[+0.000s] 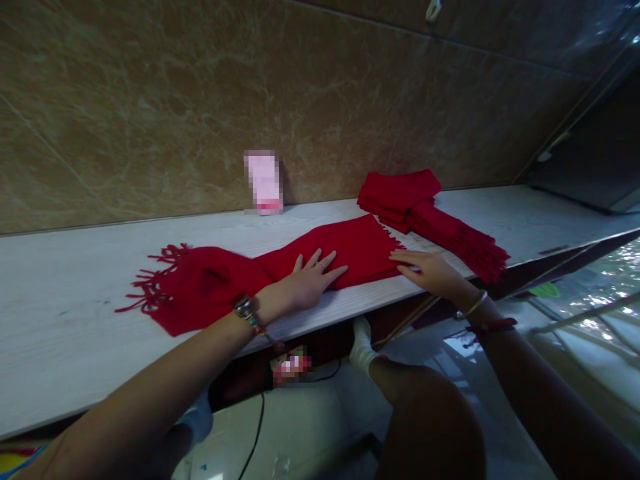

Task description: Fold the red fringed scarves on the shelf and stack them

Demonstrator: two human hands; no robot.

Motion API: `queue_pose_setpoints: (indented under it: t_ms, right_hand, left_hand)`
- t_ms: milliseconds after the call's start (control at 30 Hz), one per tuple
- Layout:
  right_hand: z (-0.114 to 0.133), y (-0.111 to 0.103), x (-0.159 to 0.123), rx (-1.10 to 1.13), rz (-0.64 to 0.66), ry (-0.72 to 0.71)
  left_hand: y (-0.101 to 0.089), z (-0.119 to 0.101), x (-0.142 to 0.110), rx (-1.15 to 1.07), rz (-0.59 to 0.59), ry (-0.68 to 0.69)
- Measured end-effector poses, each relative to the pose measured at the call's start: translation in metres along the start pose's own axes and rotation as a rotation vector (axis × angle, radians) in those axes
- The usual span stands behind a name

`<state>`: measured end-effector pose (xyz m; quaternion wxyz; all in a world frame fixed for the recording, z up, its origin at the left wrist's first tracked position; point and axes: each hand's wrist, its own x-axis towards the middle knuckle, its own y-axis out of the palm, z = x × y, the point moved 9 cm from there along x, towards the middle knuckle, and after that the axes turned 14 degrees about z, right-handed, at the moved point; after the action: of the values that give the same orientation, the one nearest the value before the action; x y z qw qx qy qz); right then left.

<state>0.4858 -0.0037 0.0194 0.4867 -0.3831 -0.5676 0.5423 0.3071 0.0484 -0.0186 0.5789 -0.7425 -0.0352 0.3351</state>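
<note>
A red scarf (350,250) with fringed ends lies lengthwise along a white wood-grain board (65,287). My left hand (307,283) rests flat on the middle of it, fingers spread, a ring on one of them. At the scarf's right end, my right hand (430,272) touches the edge beside the short fringe. Its fingers are stretched out, with the thumb apart below them. The scarf's left part is loosely rumpled, its tassels (155,280) splayed over the board. Behind my right hand sits a folded pile of red scarves (400,200), its fringe hanging toward the front edge.
A brown marbled wall (200,113) runs along the back of the board. Against it leans a pink box-like item (265,183), blurred out. A dark appliance or cabinet (595,140) stands at the far right. Below the front edge are my legs and a black cable (257,427) on the floor.
</note>
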Motion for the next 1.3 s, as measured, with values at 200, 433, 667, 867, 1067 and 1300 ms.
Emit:
queue_pose_setpoints:
  t_ms: [200, 433, 667, 867, 1067, 1300]
  right_hand:
    - [0.004, -0.024, 0.068, 0.053, -0.016, 0.039]
    - [-0.021, 0.054, 0.122, -0.016, 0.252, 0.239]
    - [-0.058, 0.060, 0.111, 0.057, 0.235, 0.355]
    - [0.002, 0.039, 0.112, -0.029, 0.175, 0.300]
    - [-0.006, 0.058, 0.104, 0.019, 0.286, 0.378]
    - [-0.043, 0.040, 0.079, 0.008, 0.227, 0.540]
  left_hand:
    - [-0.049, 0.021, 0.029, -0.218, -0.165, -0.099]
    - [-0.035, 0.048, 0.062, -0.257, -0.279, -0.241]
    - [-0.029, 0.051, 0.058, -0.209, -0.332, -0.238]
    - [-0.030, 0.051, 0.059, -0.187, -0.367, -0.250]
    - [-0.031, 0.052, 0.057, -0.188, -0.374, -0.265]
    - [-0.032, 0.051, 0.055, -0.209, -0.381, -0.259]
